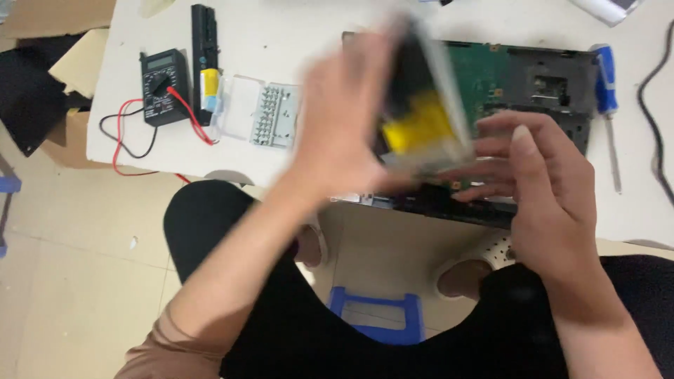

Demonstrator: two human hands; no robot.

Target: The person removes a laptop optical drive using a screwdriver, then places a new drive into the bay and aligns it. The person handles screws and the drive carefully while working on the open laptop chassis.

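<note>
While blurred, black-and-yellow part (421, 119) between both hands, left hand (344, 119), right hand (540, 182).

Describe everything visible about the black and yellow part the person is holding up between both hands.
The part is a flat, roughly rectangular piece, motion-blurred, with a black upper area, a bright yellow patch lower down and a pale grey or silvery edge along its right side. It is tilted, raised above the opened device with its green circuit board on the white table. The left hand covers its left side; the right hand meets its lower right edge with its fingertips. Finer detail and material cannot be told through the blur.
</note>
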